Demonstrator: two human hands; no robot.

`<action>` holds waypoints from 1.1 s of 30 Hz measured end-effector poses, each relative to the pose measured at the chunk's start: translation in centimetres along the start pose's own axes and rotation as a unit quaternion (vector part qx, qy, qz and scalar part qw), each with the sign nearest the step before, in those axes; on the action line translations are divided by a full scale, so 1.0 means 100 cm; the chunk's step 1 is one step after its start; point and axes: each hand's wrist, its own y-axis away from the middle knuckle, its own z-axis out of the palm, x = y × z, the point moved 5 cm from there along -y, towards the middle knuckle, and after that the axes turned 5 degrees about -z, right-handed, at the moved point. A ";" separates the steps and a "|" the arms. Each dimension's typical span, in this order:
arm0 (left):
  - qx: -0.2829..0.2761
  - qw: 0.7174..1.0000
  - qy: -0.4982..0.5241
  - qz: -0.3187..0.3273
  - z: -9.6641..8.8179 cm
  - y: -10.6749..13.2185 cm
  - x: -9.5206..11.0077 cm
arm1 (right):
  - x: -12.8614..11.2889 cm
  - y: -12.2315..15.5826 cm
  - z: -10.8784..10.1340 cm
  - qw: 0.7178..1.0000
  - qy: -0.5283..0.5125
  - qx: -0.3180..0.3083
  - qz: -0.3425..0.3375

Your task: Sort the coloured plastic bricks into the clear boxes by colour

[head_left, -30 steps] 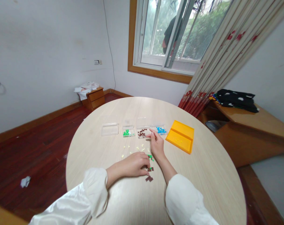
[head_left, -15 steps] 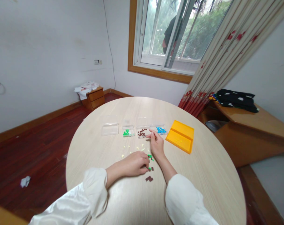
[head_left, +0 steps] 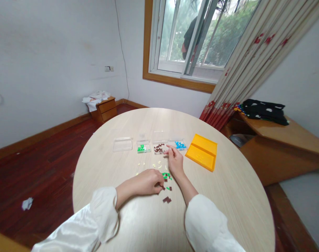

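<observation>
My left hand point(head_left: 150, 181) rests on the table with thumb and fingertips closed on a small brown piece point(head_left: 163, 188). Right beside those fingertips lie several green pieces point(head_left: 165, 174), along with loose brown pieces point(head_left: 170, 188). Nearer to me are more brown pieces point(head_left: 167, 200), lying together. My right hand point(head_left: 176, 162) is raised at the near edge of a clear box of brown pieces point(head_left: 158, 148), its index finger stretched out leftward and nothing visible in it. Small pale yellow pieces point(head_left: 154, 165) are scattered between the hands and the boxes.
Left of the brown pieces stand a clear box with green pieces point(head_left: 141, 148) and another clear box point(head_left: 122, 144). Blue pieces point(head_left: 180, 145) fill part of a box on the right, next to an open yellow case point(head_left: 202, 152). All stand on a round table point(head_left: 138, 224).
My left hand has drawn slightly left, uncovering more of the green and brown pieces, and a brown piece now shows at its fingertips. My right hand stays nearly in place.
</observation>
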 end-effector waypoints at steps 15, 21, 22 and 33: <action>-0.021 1.000 0.008 -0.002 -0.004 0.002 0.008 | -0.004 0.000 0.000 1.000 0.007 -0.006 -0.009; -0.027 0.999 -0.033 0.001 -0.004 0.003 0.008 | -0.004 0.000 0.000 1.000 0.010 -0.009 -0.009; -0.024 0.999 -0.042 0.005 -0.005 0.003 0.009 | -0.005 0.000 0.000 1.000 0.010 -0.009 -0.009; -0.009 0.971 -0.235 0.043 -0.001 0.005 0.018 | -0.007 0.000 0.001 1.000 0.006 -0.010 0.005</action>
